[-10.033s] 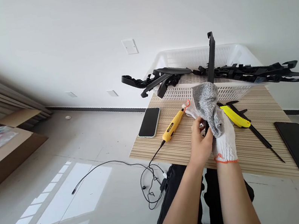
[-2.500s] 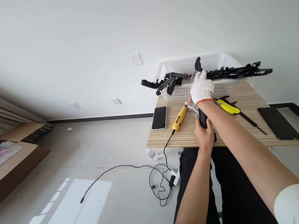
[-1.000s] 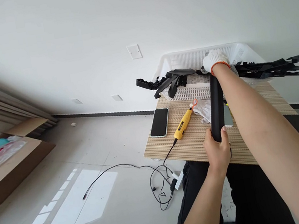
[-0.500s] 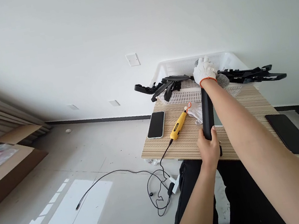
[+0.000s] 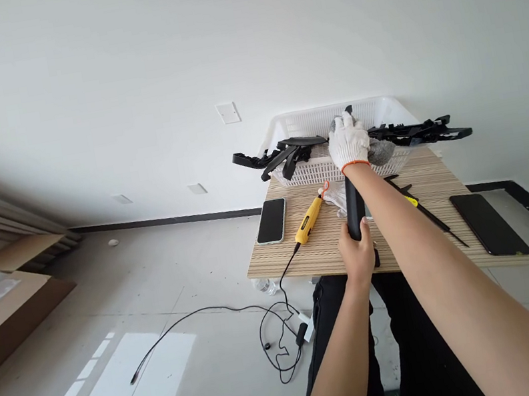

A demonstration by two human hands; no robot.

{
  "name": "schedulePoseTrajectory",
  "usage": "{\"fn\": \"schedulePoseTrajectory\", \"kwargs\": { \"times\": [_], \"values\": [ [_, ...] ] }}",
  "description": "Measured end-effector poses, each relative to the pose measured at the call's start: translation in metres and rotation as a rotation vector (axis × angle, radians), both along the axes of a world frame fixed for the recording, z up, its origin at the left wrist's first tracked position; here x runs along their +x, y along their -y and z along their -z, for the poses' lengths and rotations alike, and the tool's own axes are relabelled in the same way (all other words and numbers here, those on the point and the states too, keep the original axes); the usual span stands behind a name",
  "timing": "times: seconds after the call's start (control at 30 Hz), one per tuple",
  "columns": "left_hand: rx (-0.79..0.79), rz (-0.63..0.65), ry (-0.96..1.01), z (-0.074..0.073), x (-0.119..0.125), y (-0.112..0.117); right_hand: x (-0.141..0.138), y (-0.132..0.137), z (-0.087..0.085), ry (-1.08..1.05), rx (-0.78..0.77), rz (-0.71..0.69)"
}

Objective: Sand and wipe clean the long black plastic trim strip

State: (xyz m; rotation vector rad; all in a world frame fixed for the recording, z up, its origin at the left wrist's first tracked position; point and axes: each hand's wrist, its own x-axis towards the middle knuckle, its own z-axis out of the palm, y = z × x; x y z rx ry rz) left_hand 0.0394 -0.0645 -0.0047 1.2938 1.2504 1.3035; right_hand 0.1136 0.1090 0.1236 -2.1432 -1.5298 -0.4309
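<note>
My bare left hand point(image 5: 358, 255) is closed round the near end of a long black plastic part point(image 5: 353, 207), which slants up and away over the wooden table point(image 5: 324, 252). My right hand point(image 5: 348, 139), in a white knit glove with an orange cuff, is closed on a grey cloth point(image 5: 380, 150) pressed against the part's far end, just above the white basket point(image 5: 320, 168). A loose white glove point(image 5: 334, 196) lies on the table beside the part.
The basket holds several long black plastic parts point(image 5: 415, 131) that jut out on both sides. On the table lie a phone point(image 5: 271, 220), a yellow corded tool point(image 5: 307, 224), a yellow knife point(image 5: 412, 200), a thin black strip point(image 5: 434, 219) and a dark phone point(image 5: 490, 232). A cable point(image 5: 243, 311) trails on the floor.
My gloved right hand with the cloth has slid up the black part from near my left hand to its far end. The view has shifted slightly.
</note>
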Motion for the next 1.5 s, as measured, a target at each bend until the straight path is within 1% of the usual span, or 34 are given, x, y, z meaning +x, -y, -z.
{"fn": "schedulePoseTrajectory", "kwargs": {
  "times": [0.13,0.23,0.47,0.6,0.73,0.93,1.03,1.2,1.37,1.43,1.5],
  "values": [
    [-0.006,0.021,0.027,-0.005,-0.001,0.002,-0.004,0.009,0.007,-0.029,0.003,0.013],
    [0.010,0.008,0.013,-0.005,-0.002,0.002,-0.006,0.015,0.016,-0.010,0.034,0.015],
    [0.034,-0.011,-0.025,0.005,-0.001,-0.002,-0.008,0.033,0.031,0.035,0.095,-0.022],
    [0.018,-0.002,-0.015,0.007,-0.001,-0.002,-0.011,0.044,0.038,0.028,0.117,-0.032],
    [0.014,0.023,0.026,0.008,-0.001,-0.004,-0.015,0.053,0.045,0.031,0.106,-0.039],
    [0.044,0.010,-0.003,0.014,-0.001,-0.007,-0.020,0.069,0.053,0.000,0.088,-0.063],
    [0.053,0.012,0.009,0.013,-0.001,-0.005,-0.022,0.076,0.057,-0.028,0.086,-0.077],
    [0.052,0.007,0.008,0.007,-0.001,0.000,-0.023,0.083,0.060,-0.047,0.022,-0.067],
    [0.040,-0.011,0.000,0.007,0.000,0.002,-0.022,0.086,0.056,-0.040,-0.110,-0.076],
    [0.048,-0.004,0.004,0.008,0.000,0.002,-0.023,0.089,0.053,-0.034,-0.122,-0.074],
    [0.055,0.005,0.012,0.010,0.001,0.001,-0.024,0.093,0.051,-0.020,-0.101,-0.068]
  ]
}}
